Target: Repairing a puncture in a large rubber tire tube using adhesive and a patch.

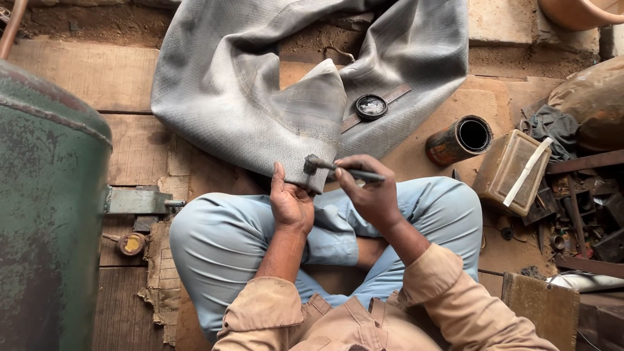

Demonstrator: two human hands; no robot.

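A big grey inner tube of soft, finely ribbed rubber lies folded on worn wooden boards, one flat lobe of it drawn down over the knee of a person sitting cross-legged in pale blue trousers and tan sleeves. The left hand lies under the lower edge of that lobe, fingers curled up loosely against the rubber and steadying it. The right hand is closed around the dark metal handle of a small roller tool, whose stubby round head rests on the rubber just above the left fingertips — thumb and fingers pinch the shaft tightly. Further up the tube sits a small round black tin, open, with a pale shine inside, lying on a thin flat strip. To the right stands a rusty orange cylinder on its side, its dark hollow mouth facing up, and beside it a boxy yellowish plastic container with a white strip across it, grimy and scuffed. Beyond that lies a heap of dark scrap metal. At the left edge rises a dull green, chipped metal tank with a grey bracket — near it a small round brass-coloured cap on ragged cardboard.
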